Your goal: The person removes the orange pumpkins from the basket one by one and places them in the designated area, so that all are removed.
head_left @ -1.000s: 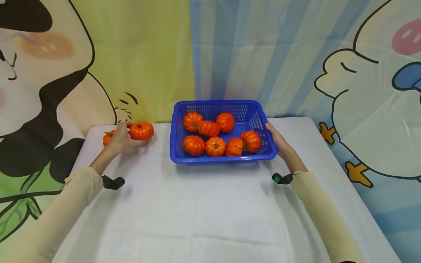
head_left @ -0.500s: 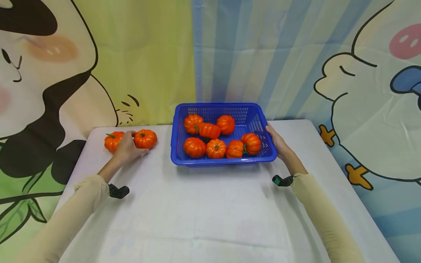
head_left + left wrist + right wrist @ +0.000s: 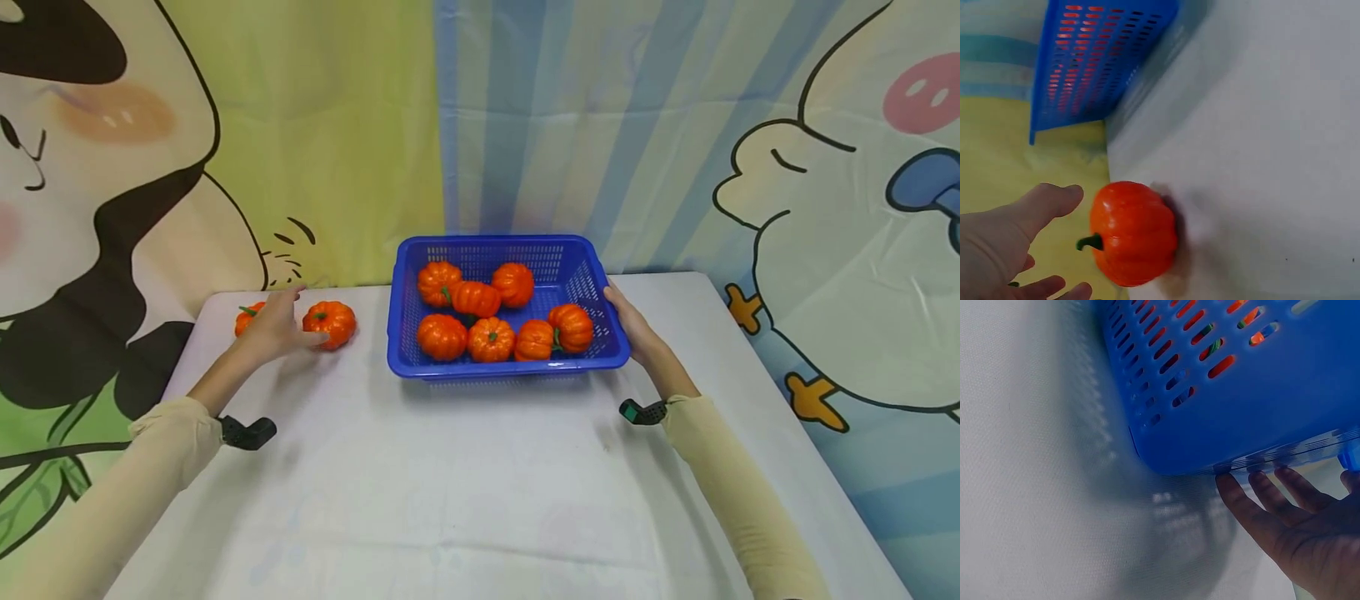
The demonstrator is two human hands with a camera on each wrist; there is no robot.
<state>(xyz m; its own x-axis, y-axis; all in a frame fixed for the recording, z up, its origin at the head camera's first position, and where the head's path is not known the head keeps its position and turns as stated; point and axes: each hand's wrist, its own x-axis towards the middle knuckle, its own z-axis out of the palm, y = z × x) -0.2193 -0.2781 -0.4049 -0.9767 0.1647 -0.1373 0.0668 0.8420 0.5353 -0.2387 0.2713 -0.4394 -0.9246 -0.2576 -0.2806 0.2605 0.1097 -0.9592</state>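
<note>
Two small orange pumpkins stand at the table's left. My left hand [image 3: 273, 329], thumb and fingers spread, hovers between them with nothing in its grasp. Its thumb overlaps the nearer pumpkin [image 3: 330, 324], while the hand partly hides the other pumpkin [image 3: 248, 317] behind it. In the left wrist view a gap shows between the thumb and the ribbed pumpkin [image 3: 1133, 234] with its green stem. My right hand [image 3: 637, 327] rests against the right side of the blue plastic basket [image 3: 506, 367]. Extended fingertips [image 3: 1227, 485] touch the basket's wall in the right wrist view.
Inside the basket lie several more orange pumpkins [image 3: 491, 339]. A white cloth covers the table [image 3: 450, 483]. Behind it hangs a printed curtain [image 3: 517, 108] with cartoon animals, close to the basket's back edge.
My left hand lowers the pumpkin onto the table, lets it go, then opens and draws back slightly left. The right hand and basket stay in place.
</note>
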